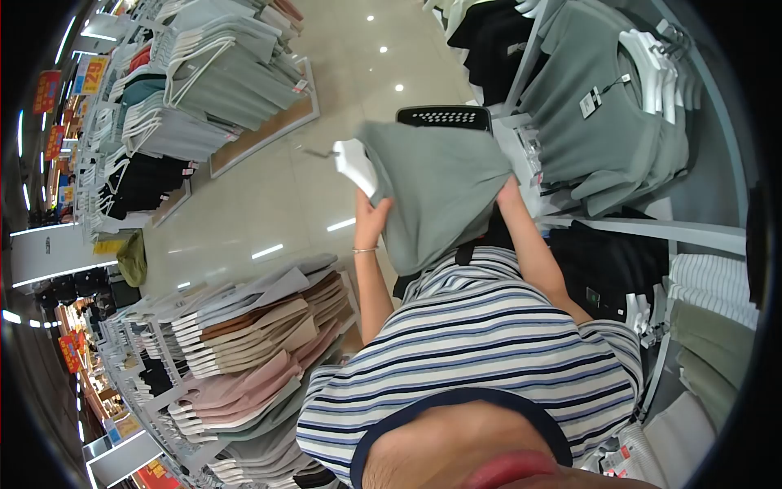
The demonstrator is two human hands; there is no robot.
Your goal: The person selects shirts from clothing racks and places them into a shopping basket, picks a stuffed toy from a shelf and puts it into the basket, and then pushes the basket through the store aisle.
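A grey-green shirt [444, 179] hangs between my two hands in front of my body. A white hanger [355, 165] sticks out of its left side, its metal hook pointing left. My left hand [373, 218] is closed on the shirt and hanger just below the hanger's white end. At the shirt's far right edge, my right hand [509, 191] is closed on the fabric, its fingertips partly hidden by the cloth. Behind the shirt, a black perforated basket or stool top [444, 116] shows in part.
On the right, more grey-green shirts [603, 106] hang on white hangers, with a tag on the front one. Black garments [607, 265] hang below a white rail [643, 231]. Racks of pale shirts [236, 73] and beige and pink clothes [261, 334] line the left. A shiny tiled floor [326, 98] runs between.
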